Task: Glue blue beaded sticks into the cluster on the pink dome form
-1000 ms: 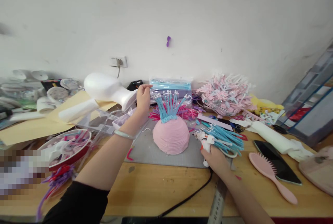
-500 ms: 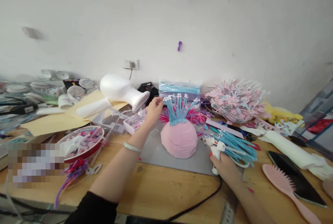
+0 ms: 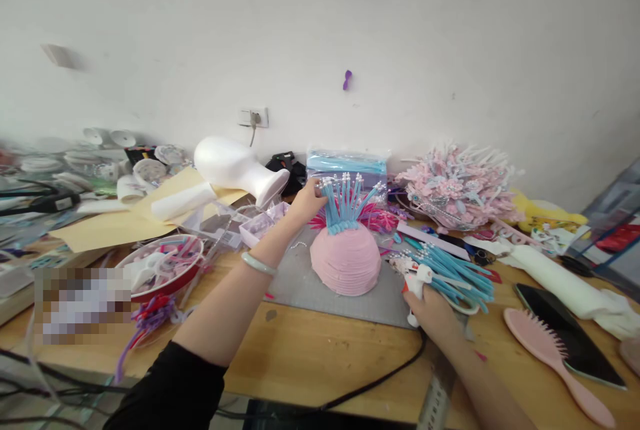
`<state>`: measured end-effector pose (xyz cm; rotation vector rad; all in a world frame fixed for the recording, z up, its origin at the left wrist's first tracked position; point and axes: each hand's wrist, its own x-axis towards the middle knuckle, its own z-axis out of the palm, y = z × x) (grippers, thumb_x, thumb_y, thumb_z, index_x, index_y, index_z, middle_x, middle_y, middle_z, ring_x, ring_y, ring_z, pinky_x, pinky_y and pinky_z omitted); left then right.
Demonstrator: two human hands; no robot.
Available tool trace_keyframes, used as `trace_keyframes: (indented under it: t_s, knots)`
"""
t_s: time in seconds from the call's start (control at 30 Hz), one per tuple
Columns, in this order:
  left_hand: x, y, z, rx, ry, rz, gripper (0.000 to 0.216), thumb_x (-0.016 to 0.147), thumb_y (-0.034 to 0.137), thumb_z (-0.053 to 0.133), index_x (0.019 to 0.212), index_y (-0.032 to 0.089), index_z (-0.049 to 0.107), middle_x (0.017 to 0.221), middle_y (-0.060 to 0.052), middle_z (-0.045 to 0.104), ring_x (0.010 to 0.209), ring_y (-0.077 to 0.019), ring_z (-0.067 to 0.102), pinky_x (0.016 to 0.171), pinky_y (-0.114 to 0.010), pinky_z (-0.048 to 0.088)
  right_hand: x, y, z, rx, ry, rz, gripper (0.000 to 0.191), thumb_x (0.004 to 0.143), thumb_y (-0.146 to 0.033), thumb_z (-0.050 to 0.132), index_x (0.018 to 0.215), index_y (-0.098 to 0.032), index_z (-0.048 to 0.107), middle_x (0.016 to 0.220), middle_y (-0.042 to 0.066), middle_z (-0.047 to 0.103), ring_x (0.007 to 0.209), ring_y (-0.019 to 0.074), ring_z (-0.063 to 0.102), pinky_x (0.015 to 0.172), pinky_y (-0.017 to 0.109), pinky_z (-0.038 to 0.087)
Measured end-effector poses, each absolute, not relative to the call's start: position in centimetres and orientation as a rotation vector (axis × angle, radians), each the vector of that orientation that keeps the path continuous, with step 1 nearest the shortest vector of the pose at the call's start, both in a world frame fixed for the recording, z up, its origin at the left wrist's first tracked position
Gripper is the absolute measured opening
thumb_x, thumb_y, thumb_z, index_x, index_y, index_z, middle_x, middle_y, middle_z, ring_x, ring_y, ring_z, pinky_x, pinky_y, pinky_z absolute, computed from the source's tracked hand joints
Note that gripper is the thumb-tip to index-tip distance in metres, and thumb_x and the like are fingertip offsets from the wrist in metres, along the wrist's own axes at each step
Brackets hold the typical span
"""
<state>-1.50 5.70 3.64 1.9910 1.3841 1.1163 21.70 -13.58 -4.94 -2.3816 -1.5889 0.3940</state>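
A pink ridged dome point(image 3: 345, 262) sits on a grey mat point(image 3: 295, 290). Blue pipe-cleaner stems point(image 3: 345, 207) with white beaded tips stand upright in a row along its top. At the left end of that row, my left hand point(image 3: 309, 203) is closed, its fingertips on the leftmost blue stem; the exact grip is partly hidden. To the dome's right, my right hand point(image 3: 431, 313) is wrapped around the handle of a white glue gun point(image 3: 419, 283), nozzle toward the left. More blue beaded pipe cleaners point(image 3: 463, 277) lie in a bundle just behind the gun.
A white foam mannequin head point(image 3: 233, 167) lies at the back left, near a red-rimmed bowl point(image 3: 165, 287) of trimmings. Pink flower pieces point(image 3: 455, 187) are heaped at the back right. A pink hairbrush point(image 3: 550, 357) and black tablet point(image 3: 575, 343) lie right. A black cable point(image 3: 375, 391) crosses the front.
My left hand has moved right and slightly up, in against the leftmost blue stems. My right hand keeps hold of the glue gun in nearly the same place. The view has shifted slightly.
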Motion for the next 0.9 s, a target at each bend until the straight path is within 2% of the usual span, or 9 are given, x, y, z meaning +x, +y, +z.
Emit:
trace_keyframes:
  t_s: [0.3,0.4,0.53,0.63,0.7,0.77,0.83,0.9]
  knots:
    - [-1.9,4.4,2.6,1.861,1.397,1.328,0.021,0.07,0.021,0.057,0.09,0.018,0.05,0.066,0.003,0.051,0.065,-0.0136,0.051,0.066,-0.026,0.04,21.6,-13.6,-4.7,-2.361,-1.602,0.369,0.029,0.08,-0.032,0.036,0.083,-0.015,0.06,0.078,0.009,0.066,0.077,0.0205,0.057,0.062,0.024,0.034]
    - [-2.0,4.6,2.2,1.846,1.465,1.315,0.019,0.072,0.029,0.056,0.087,0.018,0.051,0.069,0.001,0.053,0.067,-0.0147,0.052,0.066,-0.027,0.04,21.7,-13.6,-4.8,-2.355,-1.596,0.384,0.029,0.08,-0.032,0.037,0.085,-0.016,0.06,0.078,0.008,0.066,0.077,0.0207,0.057,0.062,0.024,0.035]
    - [-2.3,5.0,1.8,1.833,1.453,1.339,0.024,0.081,0.038,0.045,0.092,0.018,0.052,0.082,-0.004,0.059,0.077,-0.017,0.055,0.074,-0.03,0.042,21.8,-13.6,-4.9,-2.35,-1.584,0.374,0.027,0.08,-0.032,0.038,0.085,-0.017,0.06,0.08,0.008,0.066,0.08,0.0206,0.058,0.062,0.023,0.035]
    - [-2.5,4.5,1.1,1.838,1.471,1.447,0.032,0.083,0.035,0.042,0.106,0.015,0.05,0.097,-0.009,0.057,0.082,-0.0177,0.055,0.081,-0.033,0.041,21.7,-13.6,-4.8,-2.346,-1.58,0.365,0.025,0.079,-0.031,0.039,0.083,-0.018,0.061,0.079,0.008,0.066,0.081,0.0204,0.057,0.062,0.023,0.034]
    - [-2.5,3.7,0.1,1.848,1.47,1.543,0.042,0.082,0.031,0.043,0.119,0.013,0.042,0.114,-0.013,0.047,0.081,-0.016,0.054,0.083,-0.033,0.041,21.6,-13.7,-4.7,-2.352,-1.578,0.373,0.026,0.079,-0.032,0.038,0.083,-0.017,0.06,0.08,0.008,0.066,0.082,0.021,0.057,0.062,0.023,0.034]
    - [-2.4,2.5,-1.3,1.832,1.443,1.627,0.048,0.08,0.026,0.044,0.126,0.013,0.034,0.121,-0.015,0.039,0.08,-0.0148,0.053,0.082,-0.033,0.042,21.6,-13.7,-4.7,-2.359,-1.571,0.39,0.028,0.08,-0.033,0.037,0.083,-0.016,0.059,0.081,0.009,0.065,0.082,0.0215,0.056,0.061,0.024,0.034]
    - [-2.4,1.2,-2.8,1.829,1.43,1.7,0.042,0.079,0.022,0.044,0.121,0.016,0.039,0.118,-0.013,0.041,0.085,-0.0159,0.051,0.083,-0.034,0.041,21.6,-13.7,-4.8,-2.358,-1.571,0.397,0.028,0.08,-0.033,0.036,0.083,-0.016,0.059,0.082,0.01,0.065,0.08,0.0215,0.056,0.061,0.024,0.033]
    - [-2.3,0.0,-4.1,1.914,1.399,1.679,0.027,0.08,0.019,0.041,0.105,0.019,0.05,0.104,-0.009,0.049,0.089,-0.0177,0.05,0.084,-0.034,0.04,21.6,-13.7,-4.9,-2.352,-1.579,0.396,0.027,0.079,-0.032,0.037,0.083,-0.017,0.059,0.081,0.009,0.065,0.079,0.0208,0.056,0.061,0.023,0.033]
